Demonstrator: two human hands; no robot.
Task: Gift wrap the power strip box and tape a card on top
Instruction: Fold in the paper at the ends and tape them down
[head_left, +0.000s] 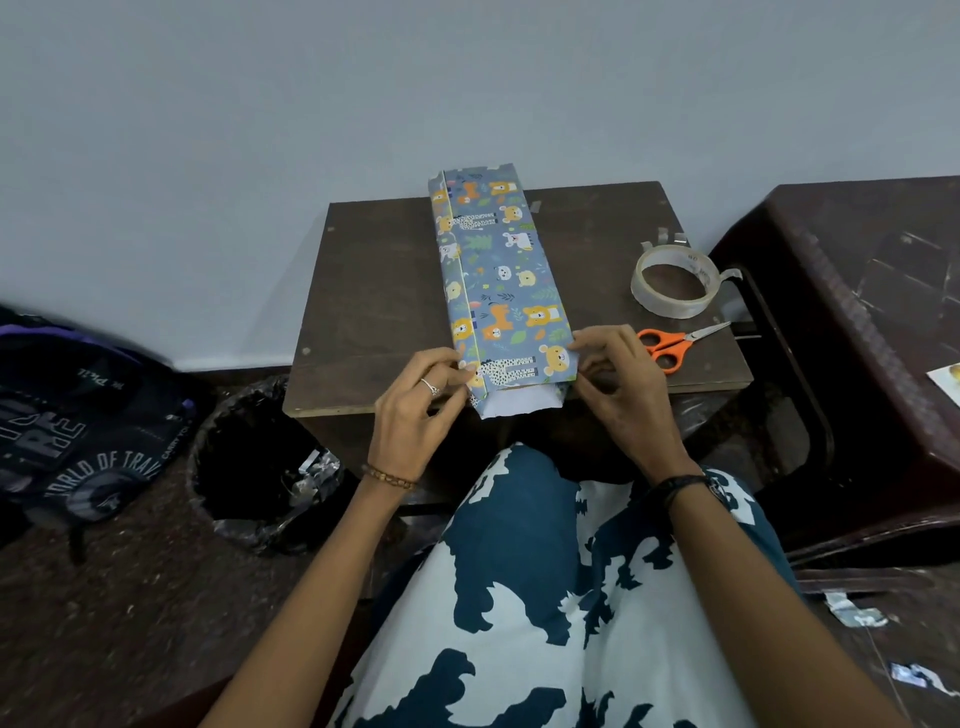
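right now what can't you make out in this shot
- Power strip box: head view, fully covered by the wrapping paper.
- Paper's near corners: under the left hand and right hand.
- Card on the right: cut off by the frame edge.
- Print on the tape roll: too small.

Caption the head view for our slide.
Both hands pinch the near end of the long blue animal-print wrapped box.
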